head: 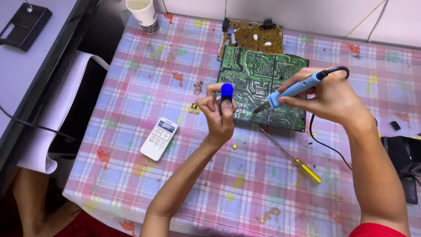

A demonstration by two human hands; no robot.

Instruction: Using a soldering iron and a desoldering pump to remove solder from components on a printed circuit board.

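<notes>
My right hand (333,96) grips a light blue soldering iron (293,90), its dark tip pointing down-left over the lower edge of a green circuit board (263,74). My left hand (218,113) is closed around a dark blue desoldering pump (226,92), held upright at the board's near left edge. The iron's black cord (324,142) runs from its rear, behind my right hand and down across the table. The board lies solder side up on a pink and blue checked tablecloth (184,184).
A brown circuit board (254,37) lies behind the green one. A white remote control (158,138) sits left of my left hand. A yellow-handled screwdriver (294,158) lies near the front. A paper cup (144,14) stands far left. Black items (403,158) sit at the right edge.
</notes>
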